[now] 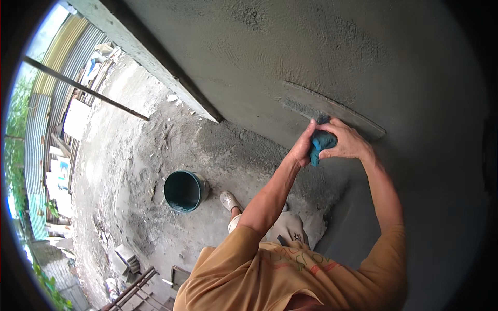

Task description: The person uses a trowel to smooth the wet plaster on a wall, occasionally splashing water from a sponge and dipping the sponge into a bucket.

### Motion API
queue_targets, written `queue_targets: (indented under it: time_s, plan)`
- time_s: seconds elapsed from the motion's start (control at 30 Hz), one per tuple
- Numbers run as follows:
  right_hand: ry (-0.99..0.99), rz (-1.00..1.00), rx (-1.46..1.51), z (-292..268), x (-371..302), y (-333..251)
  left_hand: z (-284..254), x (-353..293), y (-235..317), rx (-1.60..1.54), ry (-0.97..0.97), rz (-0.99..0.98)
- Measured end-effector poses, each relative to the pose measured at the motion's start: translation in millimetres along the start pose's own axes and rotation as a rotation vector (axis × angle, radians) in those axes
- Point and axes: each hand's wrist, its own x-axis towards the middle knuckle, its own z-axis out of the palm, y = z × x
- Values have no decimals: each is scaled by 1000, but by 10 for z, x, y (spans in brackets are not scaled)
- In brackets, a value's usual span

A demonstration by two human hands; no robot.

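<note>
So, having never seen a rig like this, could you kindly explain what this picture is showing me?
Certainly. There is no machine here, just a person's two bare hands. The one picture comes from a wide, round-lensed camera worn on the head, looking down, so straight edges bend toward its rim; left is the person's left. The left hand and right hand hold a crumpled blue cloth, or something like it, between them. Just beyond, a long flat board lies against the grey wall; whether a hand also grips it is unclear. On the rough ground to the left stands a dark bucket.
</note>
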Motion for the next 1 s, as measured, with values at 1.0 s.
queue_targets:
  time_s: [1.0]
  plan:
    - [758, 671, 996, 1666, -1236, -135, -3517, 551, 1994, 290, 739, 797]
